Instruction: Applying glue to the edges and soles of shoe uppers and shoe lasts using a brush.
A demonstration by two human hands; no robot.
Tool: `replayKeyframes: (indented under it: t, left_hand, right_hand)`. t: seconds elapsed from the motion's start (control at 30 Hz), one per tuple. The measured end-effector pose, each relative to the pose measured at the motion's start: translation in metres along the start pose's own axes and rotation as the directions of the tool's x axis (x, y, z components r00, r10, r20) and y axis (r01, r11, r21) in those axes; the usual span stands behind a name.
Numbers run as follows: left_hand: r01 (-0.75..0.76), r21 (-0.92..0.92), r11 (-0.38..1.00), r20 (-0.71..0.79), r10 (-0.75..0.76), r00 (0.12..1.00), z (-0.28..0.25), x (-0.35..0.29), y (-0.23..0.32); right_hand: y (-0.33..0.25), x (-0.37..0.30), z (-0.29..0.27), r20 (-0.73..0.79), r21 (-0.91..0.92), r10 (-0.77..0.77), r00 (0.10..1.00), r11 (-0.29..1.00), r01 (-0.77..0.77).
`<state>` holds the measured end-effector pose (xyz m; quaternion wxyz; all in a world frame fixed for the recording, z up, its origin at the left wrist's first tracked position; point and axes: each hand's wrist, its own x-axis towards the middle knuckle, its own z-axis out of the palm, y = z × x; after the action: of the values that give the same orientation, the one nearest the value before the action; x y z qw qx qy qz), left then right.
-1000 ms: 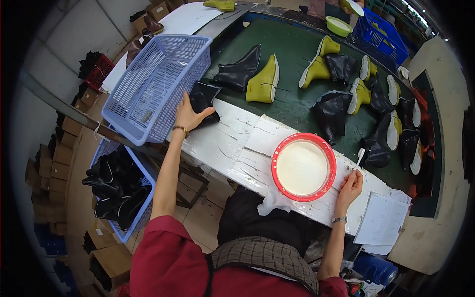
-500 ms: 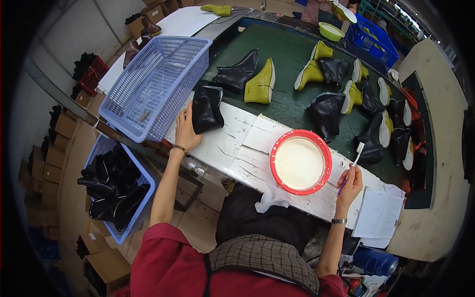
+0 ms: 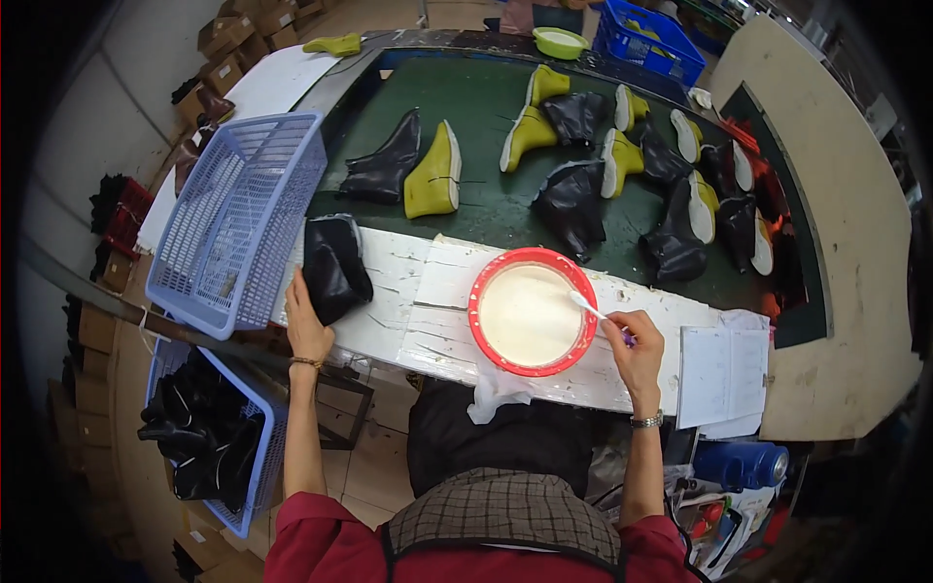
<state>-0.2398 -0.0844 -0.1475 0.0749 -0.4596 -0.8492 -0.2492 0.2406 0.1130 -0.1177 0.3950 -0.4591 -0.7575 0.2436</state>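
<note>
Shoe wkshop: shiny blk ankle-boot uppers point(image 3: 571, 204) & yellow boot-shaped forms point(image 3: 434, 175) on flat green worktop point(image 3: 476, 126), brn cardboard boxes point(image 3: 225, 37) nearby.

On my head feed: left hand point(image 3: 309, 330) against the left side of a black boot upper point(image 3: 336, 272) on the white worktop point(image 3: 389, 277). Right hand point(image 3: 637, 352) grips a toothbrush point(image 3: 589, 307), head over a red basin point(image 3: 475, 316) of creamy liquid point(image 3: 525, 313); contact with it I cannot resolve.

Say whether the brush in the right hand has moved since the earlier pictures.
Yes: against the red bowl, the brush has moved left; its head was beyond the bowl's right rim and is now over the bowl.
</note>
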Motion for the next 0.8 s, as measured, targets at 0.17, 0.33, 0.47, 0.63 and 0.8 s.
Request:
replayKeyframes:
  t: [0.17,0.33,0.47,0.63,0.8]
  left_hand:
    - [0.028,-0.119,0.993,-0.064,-0.036,0.997,-0.010,0.006,0.001]
    - [-0.226,-0.275,0.934,-0.221,0.168,0.961,-0.042,0.001,0.088]
    - [-0.393,-0.311,0.865,-0.253,0.322,0.912,-0.051,-0.007,0.123]
    - [-0.465,-0.382,0.799,-0.240,0.400,0.884,-0.052,-0.019,0.135]
    - [-0.529,-0.419,0.738,-0.176,0.505,0.845,-0.058,-0.029,0.152]
  right_hand:
    - [-0.037,0.010,-0.003,0.111,-0.134,0.000,0.994,0.991,0.015]
    - [-0.053,0.010,-0.011,0.282,-0.400,-0.049,0.958,0.902,0.164]
    - [-0.049,0.004,-0.014,0.218,-0.240,0.025,0.976,0.970,0.029]
    - [-0.040,-0.001,-0.016,0.228,-0.184,0.018,0.974,0.983,0.025]
    - [-0.075,0.015,-0.017,0.031,0.212,-0.043,0.999,0.977,0.035]
